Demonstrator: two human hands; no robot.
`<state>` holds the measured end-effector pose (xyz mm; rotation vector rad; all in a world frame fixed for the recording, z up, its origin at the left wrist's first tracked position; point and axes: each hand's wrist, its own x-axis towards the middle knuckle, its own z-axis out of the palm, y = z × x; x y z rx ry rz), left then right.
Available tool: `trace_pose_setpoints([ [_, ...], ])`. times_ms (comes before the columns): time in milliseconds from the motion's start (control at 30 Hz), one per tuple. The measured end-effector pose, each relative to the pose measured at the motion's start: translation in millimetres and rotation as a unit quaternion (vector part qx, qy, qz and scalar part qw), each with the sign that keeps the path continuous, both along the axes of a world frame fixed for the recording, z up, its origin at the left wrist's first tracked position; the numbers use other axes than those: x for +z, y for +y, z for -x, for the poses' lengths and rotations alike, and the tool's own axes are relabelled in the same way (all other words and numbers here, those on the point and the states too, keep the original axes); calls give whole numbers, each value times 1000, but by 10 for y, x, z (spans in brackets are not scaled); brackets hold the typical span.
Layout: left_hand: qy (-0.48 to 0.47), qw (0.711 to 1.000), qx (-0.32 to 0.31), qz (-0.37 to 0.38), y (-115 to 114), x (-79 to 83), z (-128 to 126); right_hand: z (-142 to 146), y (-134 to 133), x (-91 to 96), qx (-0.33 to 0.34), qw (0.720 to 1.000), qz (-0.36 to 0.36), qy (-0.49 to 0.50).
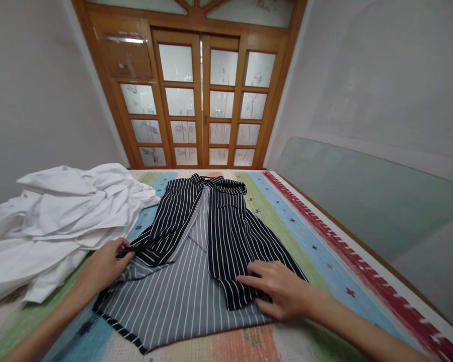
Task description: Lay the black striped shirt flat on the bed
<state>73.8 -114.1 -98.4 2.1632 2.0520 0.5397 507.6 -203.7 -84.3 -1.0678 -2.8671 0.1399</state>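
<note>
A black shirt with white pinstripes [196,236] lies spread on the striped cover, its grey inner side showing in the middle and both sleeves folded inward. My left hand [107,266] is closed in a pinch on the folded left sleeve at its cuff. My right hand [277,291] lies flat with fingers stretched out, pressing the end of the right sleeve and the lower right part of the shirt.
A heap of white cloth [56,216] lies to the left, close to my left hand. The colourful striped cover [324,261] spreads under everything, with a red border at right. A wooden glass-paned door [196,100] stands behind; a pale green panel [381,196] runs along the right.
</note>
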Motion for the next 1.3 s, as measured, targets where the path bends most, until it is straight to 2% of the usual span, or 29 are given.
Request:
trace_pose_setpoints([
  [100, -9, 995, -45, -87, -6, 105, -90, 172, -17, -23, 22, 999, -40, 12],
  [267, -65, 989, -126, -39, -109, 422, -376, 405, 37, -103, 48, 995, -69, 46],
  [367, -99, 981, -160, -45, -273, 608, -620, 450, 65, -79, 27, 995, -60, 70],
  [433, -118, 971, -202, -47, -399, 678, -793, 449, 66, -39, 20, 995, -52, 84],
  [567, -136, 949, -286, -14, -609, 657, -1111, 426, 29, 12, 64, 993, -26, 95],
  [700, -114, 909, -390, 91, -715, 535, -1311, 411, -50, -38, 108, 992, 14, 55],
  [833, -61, 868, -462, 171, -757, 446, -1347, 405, -99, -98, 107, 990, 85, 47],
  [900, -53, 860, -472, 186, -774, 419, -1329, 423, -77, -86, 96, 982, 137, 86],
  [967, -51, 855, -477, 196, -795, 400, -1311, 463, -16, -52, 56, 972, 178, 140],
  [1100, -35, 853, -489, 179, -844, 384, -1298, 590, 193, -24, -56, 937, 243, 243],
  [1233, -19, 857, -497, 135, -873, 398, -1292, 745, 453, -101, -132, 843, 406, 327],
  [1300, -21, 860, -494, 122, -870, 405, -1291, 824, 586, -130, -163, 802, 455, 351],
])
